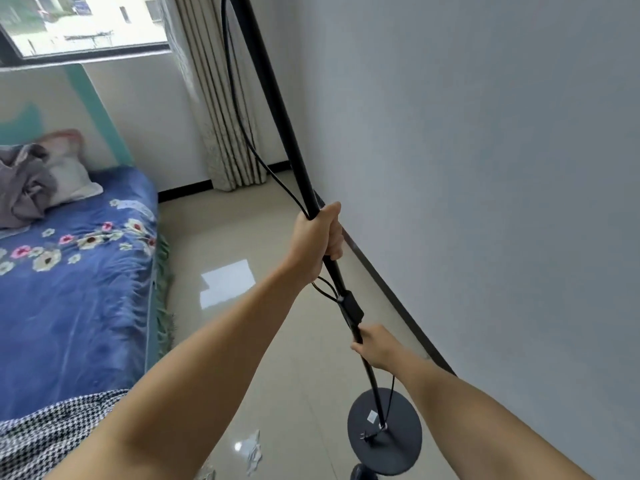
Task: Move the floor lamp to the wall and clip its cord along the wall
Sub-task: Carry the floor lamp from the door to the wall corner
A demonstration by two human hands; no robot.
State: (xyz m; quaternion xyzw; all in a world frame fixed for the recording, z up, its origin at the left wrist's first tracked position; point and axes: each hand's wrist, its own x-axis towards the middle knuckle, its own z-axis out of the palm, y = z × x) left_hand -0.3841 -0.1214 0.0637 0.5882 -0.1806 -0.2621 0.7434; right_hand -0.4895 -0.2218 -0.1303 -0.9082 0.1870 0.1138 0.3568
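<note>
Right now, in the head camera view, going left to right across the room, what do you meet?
Pillow → blue floral bedspread → curtain → left hand gripping the lamp pole → right hand lower on the pole → wall.

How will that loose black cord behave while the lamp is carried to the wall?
Probably floppy: the cord bows away from the pole in a slack loop, so it may swing. Its plug lies on the round base and could slide off. The left hand seems to pin part of it.

Both hands, left hand (320,237) and right hand (375,344), grip floor lamp (277,98) pole (tilted) near wall (485,168).
</note>
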